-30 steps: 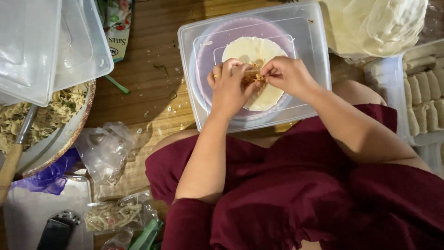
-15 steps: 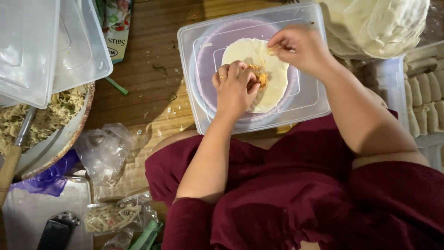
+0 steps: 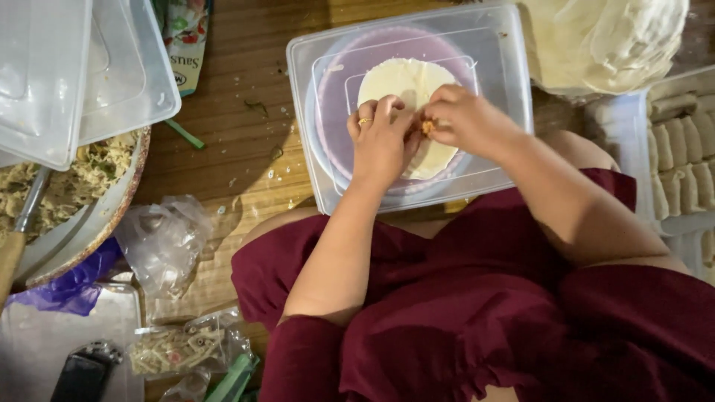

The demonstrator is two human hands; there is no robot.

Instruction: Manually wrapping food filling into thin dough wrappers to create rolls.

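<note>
wrapper (image 3: 406, 89) sits on the upturned container (image 3: 491, 67), both hands on it; filling bowl (image 3: 89, 216) at 9 o'clock, finished rolls (image 3: 681, 156) at 3.

The right hand (image 3: 465, 119) has come back from the wrapper's (image 3: 402, 85) far edge — meeting the left hand (image 3: 380, 141).
</note>
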